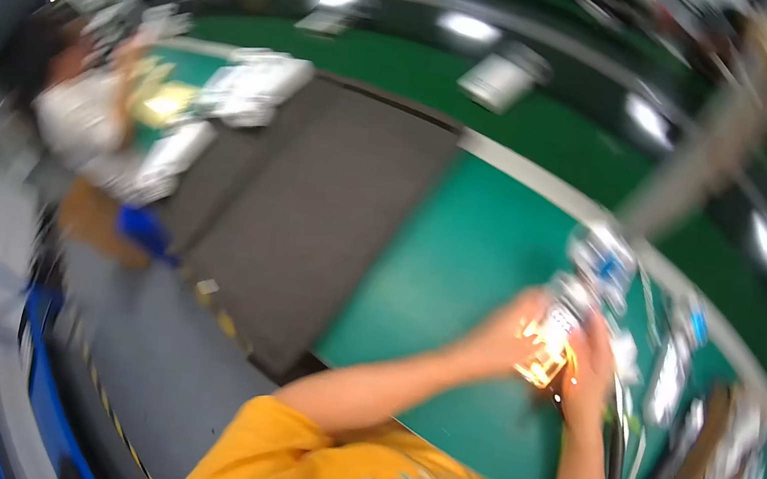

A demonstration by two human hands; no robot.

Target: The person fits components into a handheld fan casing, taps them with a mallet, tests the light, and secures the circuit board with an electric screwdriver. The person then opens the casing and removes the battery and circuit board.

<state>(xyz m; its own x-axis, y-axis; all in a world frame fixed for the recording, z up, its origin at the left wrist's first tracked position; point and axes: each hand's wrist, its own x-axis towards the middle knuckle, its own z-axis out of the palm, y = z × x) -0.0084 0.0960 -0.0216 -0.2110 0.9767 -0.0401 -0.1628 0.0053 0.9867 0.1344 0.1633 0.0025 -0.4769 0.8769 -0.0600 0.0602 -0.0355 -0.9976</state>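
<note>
Between my two hands is a small clear lamp, lit with an orange-yellow glow and held above the green tabletop. My left hand grips its left side, the fingers closed against it. On the other side, my right hand is closed around the lamp's right edge. Motion blur hides the exact finger positions. Just beyond the hands lies a clear plastic-wrapped item with a blue patch. A second wrapped item with a blue top rests to the right.
A green table lies under my hands, with a dark grey mat or belt to its left. At the far left a person works beside white packages. Cables and a brown carton are at the right. A blurred post rises behind.
</note>
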